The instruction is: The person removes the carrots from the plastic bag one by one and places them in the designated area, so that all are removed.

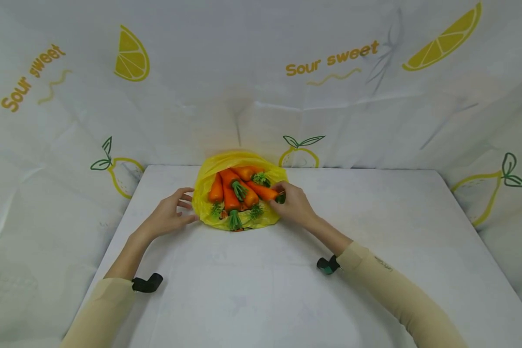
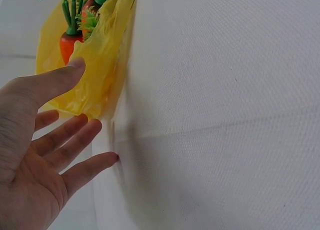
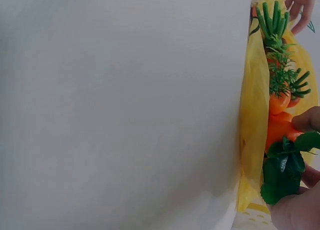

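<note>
A yellow plastic bag (image 1: 205, 175) lies at the back of the table, its mouth facing the person. Several orange toy carrots (image 1: 231, 197) with green tops fill it. At the bag's right side my right hand (image 1: 294, 205) pinches one carrot (image 1: 263, 192) near its leafy end. In the right wrist view, dark green leaves (image 3: 281, 177) show between the thumb and fingers. My left hand (image 1: 168, 215) stays by the bag's left side, fingers spread and fingertips right at the plastic. From the left wrist, the left hand (image 2: 45, 145) appears with nothing in its palm.
A white cloth covers the table (image 1: 243, 295). Behind it and at the sides hangs a white curtain (image 1: 217, 63) printed with lemons and "Sour sweet". Black wrist cameras sit beside the left sleeve (image 1: 108, 304) and the right sleeve (image 1: 387, 285).
</note>
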The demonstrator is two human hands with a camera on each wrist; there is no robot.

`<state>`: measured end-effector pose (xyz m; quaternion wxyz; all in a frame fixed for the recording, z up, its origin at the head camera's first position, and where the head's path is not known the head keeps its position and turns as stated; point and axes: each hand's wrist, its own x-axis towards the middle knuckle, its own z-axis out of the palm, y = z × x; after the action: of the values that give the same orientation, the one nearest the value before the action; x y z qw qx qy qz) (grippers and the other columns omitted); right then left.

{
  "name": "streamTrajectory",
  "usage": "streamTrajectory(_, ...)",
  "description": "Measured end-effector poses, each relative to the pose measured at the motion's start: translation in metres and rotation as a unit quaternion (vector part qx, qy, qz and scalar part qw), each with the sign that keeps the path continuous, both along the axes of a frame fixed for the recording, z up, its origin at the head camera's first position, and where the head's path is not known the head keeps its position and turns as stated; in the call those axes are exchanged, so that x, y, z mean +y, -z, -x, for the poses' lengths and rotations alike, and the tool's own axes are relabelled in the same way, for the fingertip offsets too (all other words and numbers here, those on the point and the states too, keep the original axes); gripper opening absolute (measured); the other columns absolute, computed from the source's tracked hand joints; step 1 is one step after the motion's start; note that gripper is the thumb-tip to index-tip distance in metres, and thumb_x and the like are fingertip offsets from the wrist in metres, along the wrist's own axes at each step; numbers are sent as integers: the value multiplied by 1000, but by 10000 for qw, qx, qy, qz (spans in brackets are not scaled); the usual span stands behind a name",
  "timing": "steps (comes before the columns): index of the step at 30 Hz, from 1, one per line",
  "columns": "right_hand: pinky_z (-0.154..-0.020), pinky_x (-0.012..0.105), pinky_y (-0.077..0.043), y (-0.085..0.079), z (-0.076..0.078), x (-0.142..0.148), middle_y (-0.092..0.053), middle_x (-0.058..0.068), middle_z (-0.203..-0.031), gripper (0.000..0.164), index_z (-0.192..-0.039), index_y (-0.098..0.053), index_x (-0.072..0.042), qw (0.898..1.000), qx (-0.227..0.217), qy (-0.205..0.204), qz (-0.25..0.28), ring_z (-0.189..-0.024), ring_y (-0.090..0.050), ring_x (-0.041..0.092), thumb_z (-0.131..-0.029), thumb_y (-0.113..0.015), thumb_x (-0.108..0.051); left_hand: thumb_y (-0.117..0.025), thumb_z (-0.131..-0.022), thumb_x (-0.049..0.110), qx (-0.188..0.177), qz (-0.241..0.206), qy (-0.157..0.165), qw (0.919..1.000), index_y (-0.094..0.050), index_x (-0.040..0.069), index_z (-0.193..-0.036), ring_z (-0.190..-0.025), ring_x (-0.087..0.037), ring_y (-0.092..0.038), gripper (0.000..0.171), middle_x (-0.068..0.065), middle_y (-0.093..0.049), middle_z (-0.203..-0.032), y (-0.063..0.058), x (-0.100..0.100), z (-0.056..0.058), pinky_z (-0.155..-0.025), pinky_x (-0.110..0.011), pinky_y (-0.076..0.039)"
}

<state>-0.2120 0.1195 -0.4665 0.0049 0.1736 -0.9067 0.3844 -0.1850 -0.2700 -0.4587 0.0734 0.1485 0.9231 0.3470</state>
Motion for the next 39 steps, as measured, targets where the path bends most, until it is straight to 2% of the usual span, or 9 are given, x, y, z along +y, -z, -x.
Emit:
streamTrajectory(6,-108,52,-58,-5,-3,11,-76,22,-127,41,-129,-67,2,9999,-27,125,90,-118,-72,38,-95,-77,-17,-87,-93,20,0,-9,-8,10000,-39,4,-161,-125,-44,-70,84,-26,-64,-145,1,0,0,-103,-65,-60)
streamTrajectory(23,-109,53,-59,-23,-22,35,-76,21,-128,40,-130,-66,0,9997,-107,50,208,-113,-70,35,-95,-77,-15,-89,-92,26,-4,-54,63,10000,-43,5,-159,-125,-43,-71,84,-26,-65,-145,2,-2,0,-103,-64,-60)
streamTrajectory(33,-101,52,-63,-35,-37,46,-76,20,-124,37,-129,-67,-1,9995,65,7,310,-105,-70,32,-97,-78,-12,-88,-93,29,-113,-19,39,9999,-43,5,-159,-125,-42,-70,84,-26,-65,-145,3,-3,2,-104,-63,-60)
streamTrajectory(37,-98,48,-64,-43,-43,52,-76,18,-122,37,-130,-66,-1,9992,126,24,375,-103,-70,29,-97,-79,-12,-88,-93,28,-140,-11,23,9999,-43,4,-159,-124,-42,-71,84,-26,-65,-144,3,-2,2,-104,-62,-60)
streamTrajectory(39,-96,39,-64,-46,-45,57,-76,18,-122,37,-130,-66,-1,9989,191,77,412,-102,-71,29,-96,-80,-11,-88,-92,28,-148,-6,11,9999,-43,4,-159,-123,-42,-71,84,-26,-66,-144,2,-2,1,-104,-62,-60)
